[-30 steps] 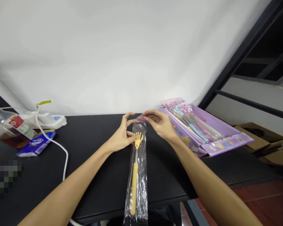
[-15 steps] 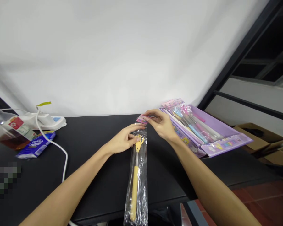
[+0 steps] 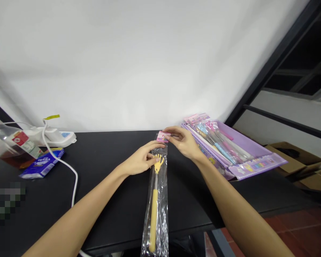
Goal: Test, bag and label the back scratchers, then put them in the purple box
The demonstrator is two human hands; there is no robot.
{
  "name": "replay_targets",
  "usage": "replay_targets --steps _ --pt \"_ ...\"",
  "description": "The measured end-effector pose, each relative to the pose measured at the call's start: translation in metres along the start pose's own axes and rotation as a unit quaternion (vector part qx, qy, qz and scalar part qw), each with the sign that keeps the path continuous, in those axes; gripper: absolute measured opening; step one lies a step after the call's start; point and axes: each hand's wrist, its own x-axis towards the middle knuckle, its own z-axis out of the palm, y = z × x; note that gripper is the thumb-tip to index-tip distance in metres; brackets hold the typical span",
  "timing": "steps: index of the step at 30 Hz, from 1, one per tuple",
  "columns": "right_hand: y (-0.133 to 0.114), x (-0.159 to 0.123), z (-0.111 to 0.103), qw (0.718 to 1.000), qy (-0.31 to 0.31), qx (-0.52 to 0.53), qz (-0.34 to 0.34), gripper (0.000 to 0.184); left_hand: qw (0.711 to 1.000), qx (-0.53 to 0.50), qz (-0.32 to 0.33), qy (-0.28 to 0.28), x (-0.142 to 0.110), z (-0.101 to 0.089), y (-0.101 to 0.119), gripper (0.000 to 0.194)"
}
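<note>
A yellow back scratcher (image 3: 154,217) with a hand-shaped head lies lengthwise in a clear plastic bag (image 3: 162,200) in front of me, its handle toward my body. My left hand (image 3: 141,158) grips the bag's upper left side, thumb by the scratcher's head and fingers across the plastic above it. At the bag's far end, my right hand (image 3: 184,142) pinches a pink printed card (image 3: 163,136) between thumb and fingers.
To the right, an open purple display box (image 3: 246,142) holds several bagged scratchers. Leftward are a blue tissue pack (image 3: 44,164), a bottle (image 3: 16,144), a white power strip (image 3: 64,138) and its cord (image 3: 74,189). Everything stands on a black table (image 3: 109,210) against a white wall.
The pink card has tipped from a slant to lie flatter, its printed face showing more. Both hands stay in nearly the same place on the bag.
</note>
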Motion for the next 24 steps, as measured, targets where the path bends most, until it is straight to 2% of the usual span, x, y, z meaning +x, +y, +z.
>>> replay_targets --steps 4,9,17,21,24 --pt "-0.0026 -0.0011 0.0000 1.000 -0.002 -0.015 -0.014 0.026 1.000 0.008 -0.001 0.000 -0.0001 -0.0002 -0.0005 0.040" --pt "0.0000 -0.0004 0.0024 0.998 0.002 -0.050 -0.027 0.016 1.000 0.017 0.008 0.005 0.0010 -0.0010 -0.0023 0.033" --pt "0.0002 -0.0024 0.0052 0.998 0.029 -0.055 -0.023 0.015 0.999 0.022 0.022 0.023 0.0013 -0.0006 -0.0043 0.039" --pt "-0.0018 -0.0013 0.0040 0.999 0.017 -0.022 -0.016 0.013 0.999 0.010 0.020 0.023 0.0010 -0.0009 -0.0030 0.039" --pt "-0.0016 0.0008 0.0025 1.000 0.004 0.014 0.010 0.019 0.999 0.017 0.015 0.023 0.0010 -0.0011 -0.0025 0.038"
